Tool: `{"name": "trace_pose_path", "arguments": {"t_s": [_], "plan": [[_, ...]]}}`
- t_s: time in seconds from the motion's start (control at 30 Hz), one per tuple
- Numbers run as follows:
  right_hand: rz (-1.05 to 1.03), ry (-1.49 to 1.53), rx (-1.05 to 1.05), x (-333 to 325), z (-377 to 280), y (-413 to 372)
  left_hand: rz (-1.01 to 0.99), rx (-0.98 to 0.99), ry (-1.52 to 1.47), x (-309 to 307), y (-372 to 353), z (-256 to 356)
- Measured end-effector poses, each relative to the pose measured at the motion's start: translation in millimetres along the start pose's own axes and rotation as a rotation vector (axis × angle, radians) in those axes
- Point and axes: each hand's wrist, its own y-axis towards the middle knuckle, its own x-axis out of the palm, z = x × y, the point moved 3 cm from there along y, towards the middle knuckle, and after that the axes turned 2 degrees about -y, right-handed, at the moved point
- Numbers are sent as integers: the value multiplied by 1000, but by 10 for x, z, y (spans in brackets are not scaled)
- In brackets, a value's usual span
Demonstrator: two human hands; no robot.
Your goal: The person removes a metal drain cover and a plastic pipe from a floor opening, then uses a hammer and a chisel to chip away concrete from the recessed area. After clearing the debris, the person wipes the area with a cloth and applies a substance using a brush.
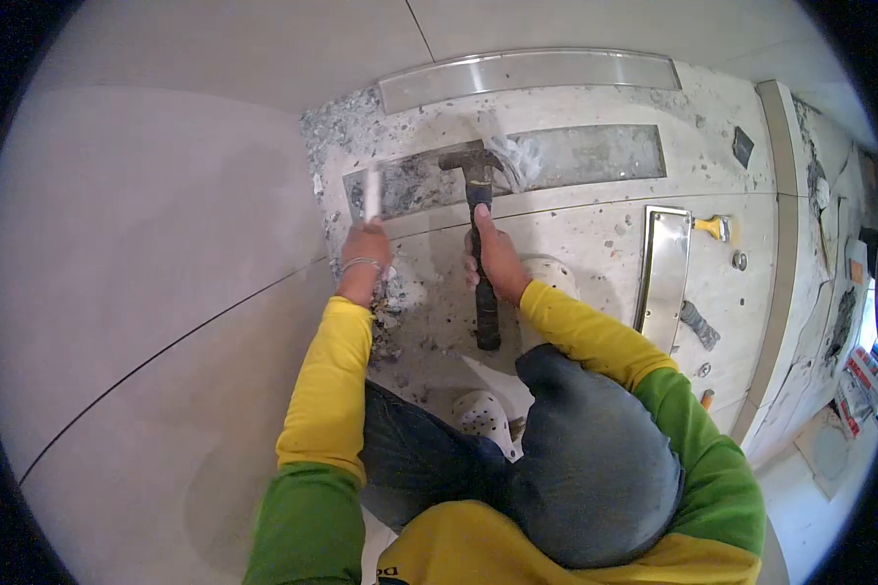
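Observation:
My right hand (498,259) is wrapped round the black handle of a claw hammer (486,317), thumb along the grip. The hammer's dark head overlaps the middle of a long rectangular floor recess (595,156). Closed on a pale bar-shaped tool (374,190), my left hand (365,254) is at the recess's left end; motion smears the tool, so I cannot tell its exact kind. Dark, rough rubble lines that end of the recess. A crumpled piece of clear plastic (520,162) lies just right of the hammer head.
Behind the recess is a long metal strip (527,73). To the right lie a metal cover plate (665,268), a yellow-handled brush (714,227), a dark flat piece (742,146) and a grey rag-like bundle (699,326). Loose debris (388,307) surrounds my left wrist; a white clog (484,419) is below.

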Motion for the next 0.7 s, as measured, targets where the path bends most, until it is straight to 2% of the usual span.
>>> {"name": "trace_pose_path", "arguments": {"t_s": [0.1,0.13,0.2,0.23,0.3,0.33,0.4,0.5,0.57,0.6,0.67,0.7], "plan": [[1,16,7,-50,-4,-19,-24,12,-90,42,350,-620],[-17,13,10,-68,41,9,-24,10,-84,-140,196,-536],[-39,18,18,-115,151,67,-295,-283,-361,-598,-228,-293],[-61,20,32,-137,199,83,-294,-288,-356,-615,-211,-327],[-89,23,51,-136,238,87,-266,23,-88,-702,-166,-285],[-88,28,89,-122,242,67,-264,14,-86,-689,-180,-273],[-92,34,131,-93,237,46,-133,376,10,-623,-243,-97],[-79,66,159,-60,266,83,-218,282,139,-468,-208,8],[-39,-70,91,-99,325,187,-215,257,120,-425,-190,12],[-40,-73,91,-103,330,238,-165,284,108,-390,-156,-8],[13,-203,-133,-125,283,329,-115,310,93,-326,-97,-88],[13,-206,-133,-121,213,303,-66,404,110,-336,-109,-57]]}}
